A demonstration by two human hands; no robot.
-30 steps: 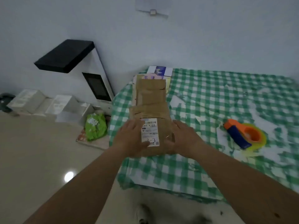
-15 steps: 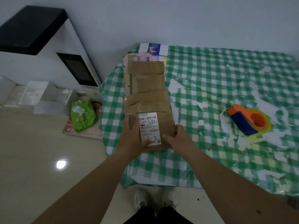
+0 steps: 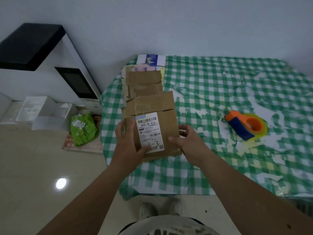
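Note:
A flattened brown cardboard box (image 3: 169, 126) with a white shipping label (image 3: 149, 133) lies at the near end of a row of flattened boxes on the green checked tablecloth (image 3: 211, 92). My left hand (image 3: 127, 143) holds its left edge, thumb on the label. On the other side, my right hand (image 3: 184, 141) grips the right edge with curled fingers and the thumb on top. The box's near end looks slightly raised off the cloth.
More flattened brown boxes (image 3: 145, 85) and coloured cartons (image 3: 150, 60) lie behind it. An orange and blue tape dispenser (image 3: 245, 126) sits to the right. A white machine with a black top (image 3: 50, 65), white trays (image 3: 42, 112) and a green bag (image 3: 83, 129) stand on the floor at left.
Both hands have taken a firmer hold of the labelled box's sides and shifted it slightly toward me. The camera has tilted down and moved closer.

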